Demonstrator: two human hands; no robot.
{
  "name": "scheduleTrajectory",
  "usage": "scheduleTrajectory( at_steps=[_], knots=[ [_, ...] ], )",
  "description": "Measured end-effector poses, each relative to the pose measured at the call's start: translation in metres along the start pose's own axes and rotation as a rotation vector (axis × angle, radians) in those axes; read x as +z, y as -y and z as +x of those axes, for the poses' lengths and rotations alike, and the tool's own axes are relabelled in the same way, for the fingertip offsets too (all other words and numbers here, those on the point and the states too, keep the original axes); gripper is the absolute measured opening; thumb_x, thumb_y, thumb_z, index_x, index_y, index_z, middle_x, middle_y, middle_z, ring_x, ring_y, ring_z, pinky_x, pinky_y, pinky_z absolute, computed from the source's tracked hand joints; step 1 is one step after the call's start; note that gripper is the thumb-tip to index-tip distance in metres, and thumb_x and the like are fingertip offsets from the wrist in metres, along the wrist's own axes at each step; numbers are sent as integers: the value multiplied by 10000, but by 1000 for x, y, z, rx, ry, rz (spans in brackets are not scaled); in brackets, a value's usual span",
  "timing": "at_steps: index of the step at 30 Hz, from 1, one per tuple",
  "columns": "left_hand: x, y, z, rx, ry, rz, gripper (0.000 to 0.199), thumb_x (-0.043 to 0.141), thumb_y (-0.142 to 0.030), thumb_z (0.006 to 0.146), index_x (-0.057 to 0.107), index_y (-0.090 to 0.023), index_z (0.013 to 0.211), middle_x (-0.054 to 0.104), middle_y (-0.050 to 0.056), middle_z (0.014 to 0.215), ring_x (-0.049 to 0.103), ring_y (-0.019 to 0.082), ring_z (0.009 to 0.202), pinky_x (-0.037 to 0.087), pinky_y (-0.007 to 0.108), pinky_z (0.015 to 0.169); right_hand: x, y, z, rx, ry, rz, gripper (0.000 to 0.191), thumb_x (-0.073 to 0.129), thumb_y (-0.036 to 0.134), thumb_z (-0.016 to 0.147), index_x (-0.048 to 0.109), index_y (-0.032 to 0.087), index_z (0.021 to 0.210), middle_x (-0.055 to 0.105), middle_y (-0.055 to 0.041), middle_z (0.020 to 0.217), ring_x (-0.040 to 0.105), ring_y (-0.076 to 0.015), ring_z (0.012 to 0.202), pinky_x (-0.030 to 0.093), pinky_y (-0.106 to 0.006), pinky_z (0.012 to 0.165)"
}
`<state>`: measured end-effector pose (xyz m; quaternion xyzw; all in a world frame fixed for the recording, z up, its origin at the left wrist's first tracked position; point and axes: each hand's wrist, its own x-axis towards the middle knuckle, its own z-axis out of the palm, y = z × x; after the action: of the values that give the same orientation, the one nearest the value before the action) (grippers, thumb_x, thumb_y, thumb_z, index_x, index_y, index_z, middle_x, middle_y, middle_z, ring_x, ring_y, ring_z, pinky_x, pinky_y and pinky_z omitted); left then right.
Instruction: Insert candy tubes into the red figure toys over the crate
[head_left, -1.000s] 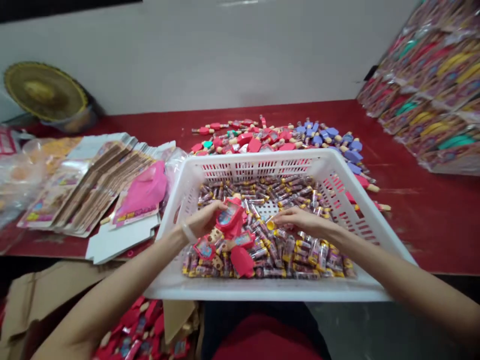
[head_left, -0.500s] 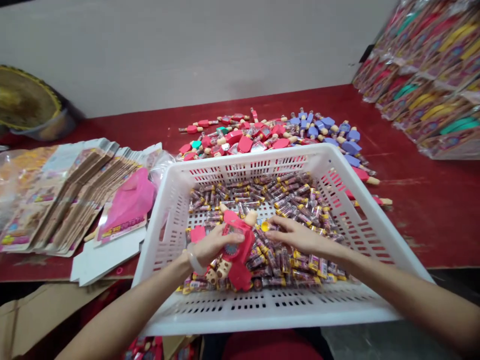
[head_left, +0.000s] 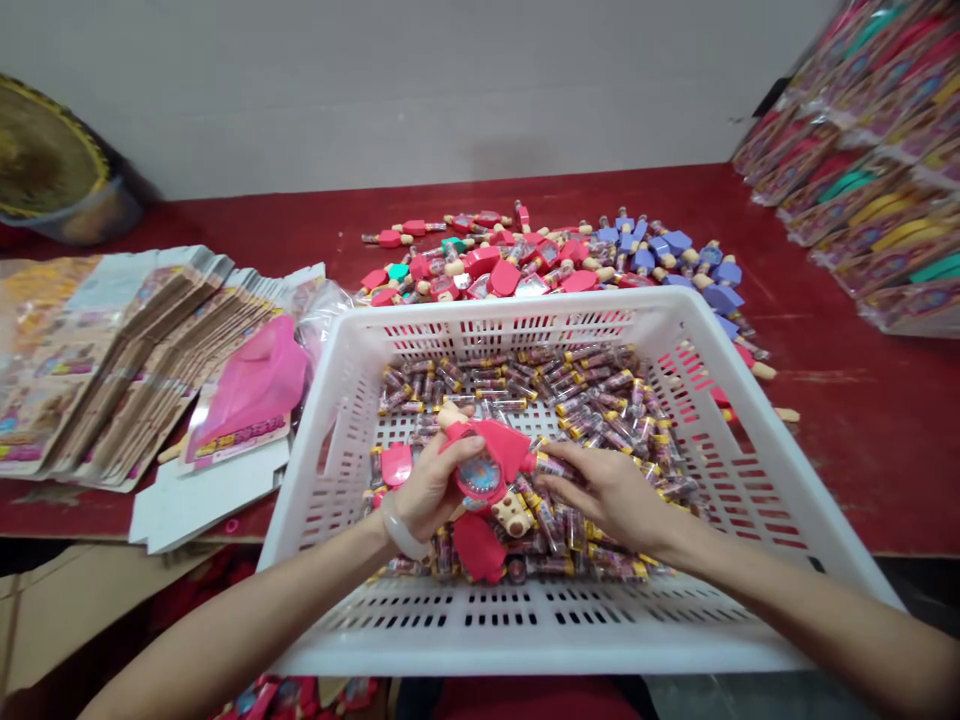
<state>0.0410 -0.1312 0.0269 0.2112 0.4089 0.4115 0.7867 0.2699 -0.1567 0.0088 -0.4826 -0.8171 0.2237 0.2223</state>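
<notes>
Left hand: curled closed around a red toy, thumb across its front, a white bangle on the wrist.

Right hand: half open, palm down, fingers resting on the tubes beside the toy; cannot tell whether it has hold of one.

Red toy: held low in the basket, at lower middle of the frame, with a round clear dial and a tan bear-like piece; its red flaps hang toward the tubes.

White basket: slotted plastic, at centre, filled with small clear tubes with yellow ends, lying every way.

Behind the basket: a loose heap of red toys and purple toys on the red table.

Left of the basket: printed cards in overlapping rows, a pink card, and a white sheet.

Upper right: stacked printed packs.

Upper left: a round woven hat.

Lower left: brown cardboard.
</notes>
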Motion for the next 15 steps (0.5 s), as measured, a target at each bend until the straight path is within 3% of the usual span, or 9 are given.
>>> scheduleTrajectory(
  at_steps=[6,11,15],
  knots=[
    [7,2,-6,-126,-97,-104,269,788,-287,695,658,-118,860,677,53,825,627,150,717,525,250,684,-2,6,2,-232,-149,-107,254,472,276,967,554,119,1149,656,-111,922,634,-203,748,490,-312,609],
    [8,1,-12,-113,-77,-121,282,769,-308,723,675,-104,895,687,75,885,637,163,781,532,260,752,-7,10,4,-419,-242,-204,301,488,220,953,508,113,1233,659,-97,862,625,-191,713,477,-290,566],
    [9,6,-17,-45,-49,-127,267,753,-298,750,664,-116,925,676,62,871,627,155,771,531,262,751,-6,18,1,-469,-273,-326,363,518,184,939,475,87,1286,675,-120,900,633,-214,774,503,-320,625]
  ],
)
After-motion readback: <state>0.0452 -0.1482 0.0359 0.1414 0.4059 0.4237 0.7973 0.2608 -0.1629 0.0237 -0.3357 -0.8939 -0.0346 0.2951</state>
